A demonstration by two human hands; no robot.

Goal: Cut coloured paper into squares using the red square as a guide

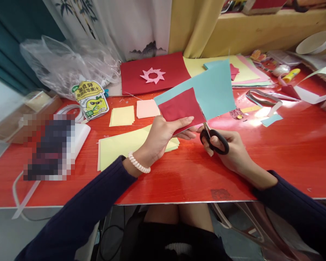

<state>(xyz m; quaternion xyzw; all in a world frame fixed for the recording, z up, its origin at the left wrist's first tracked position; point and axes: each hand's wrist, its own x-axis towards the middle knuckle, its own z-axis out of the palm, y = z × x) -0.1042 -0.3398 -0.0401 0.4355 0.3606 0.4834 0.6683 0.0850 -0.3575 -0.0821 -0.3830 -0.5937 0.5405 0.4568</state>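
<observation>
Glossy red table [288,152] spanning the view, near edge running in front of the lap. Crumpled clear plastic bag [59,61] at the far left corner, against the curtain. Dark red paper sheet [133,78] flat along the far edge, with a small pink paper star [152,75] lying on it. Stack of pale yellow, pink and teal paper sheets [247,74] just right of it, also on the far edge. Pile of light yellow-green paper sheets [116,146] near the middle of the table, partly under the left wrist. Yellow drink pouch with a cartoon face [91,99] toward the far left, beside the bag. Small yellow paper square [122,116] and small pink paper square [147,108] side by side, behind the yellow-green pile.

Held above the table's middle: teal paper sheet [214,90] with a dark red paper rectangle [180,107] in front of it, both pinched by the left hand [163,136], thumb on top, fingers curled underneath. Right hand [230,152] closed through the loops of black-handled scissors [214,139], blades meeting the teal sheet's lower edge. White bead bracelet [138,164] on the left wrist.
</observation>
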